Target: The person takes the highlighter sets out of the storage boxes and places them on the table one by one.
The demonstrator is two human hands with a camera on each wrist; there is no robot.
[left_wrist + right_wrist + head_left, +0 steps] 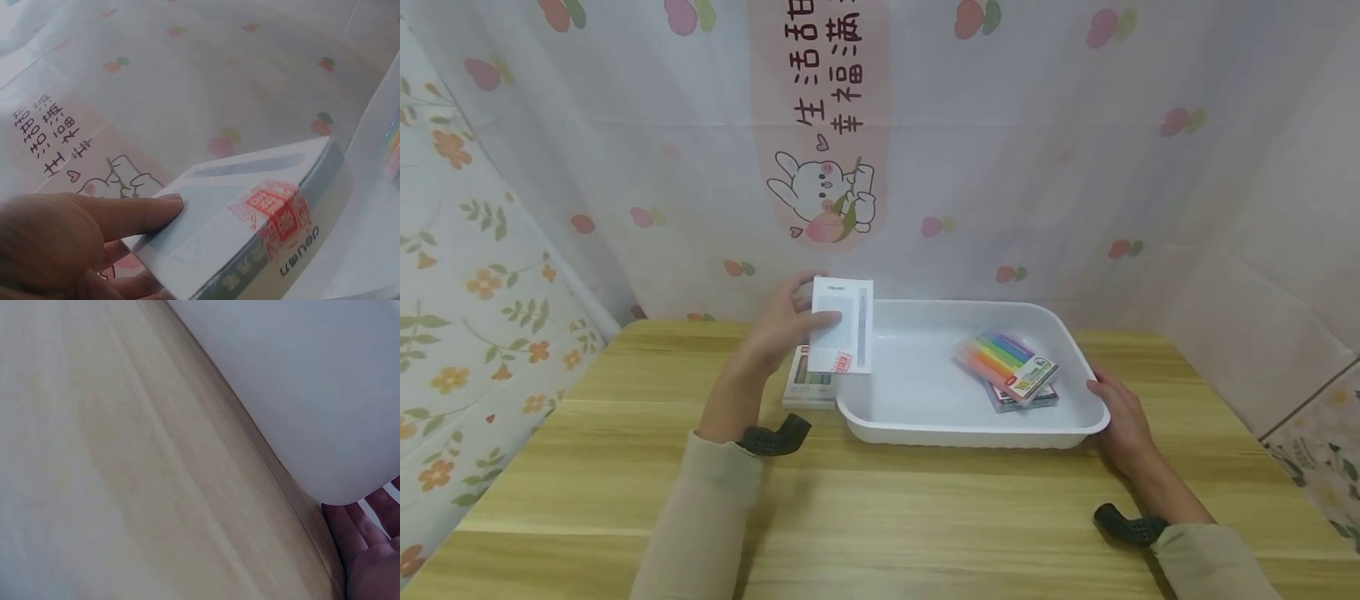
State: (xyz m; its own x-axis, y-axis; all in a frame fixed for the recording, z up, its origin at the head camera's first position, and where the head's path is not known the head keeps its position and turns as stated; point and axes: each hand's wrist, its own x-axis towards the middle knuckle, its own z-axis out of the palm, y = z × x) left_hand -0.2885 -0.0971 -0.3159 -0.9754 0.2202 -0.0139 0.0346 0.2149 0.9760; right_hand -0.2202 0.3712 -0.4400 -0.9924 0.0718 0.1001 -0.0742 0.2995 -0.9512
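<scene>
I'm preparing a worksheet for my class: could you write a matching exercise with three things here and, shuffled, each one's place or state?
Things:
1. Flat white rectangular box with a red seal
2. Clear flat pack with rainbow-coloured contents
3. Rectangular white plastic tray

Places or states:
A. Its rim touched by the right hand
B. Held in the left hand
C. Lying over another pack

Pairs: 1-B, 2-C, 3-A

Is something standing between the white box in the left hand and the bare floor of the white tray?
Nothing visible does. In the head view, the white box held by the left hand overlaps the left end of the white tray; its height relative to the rim is unclear. The colourful packs lie farther right.
</scene>
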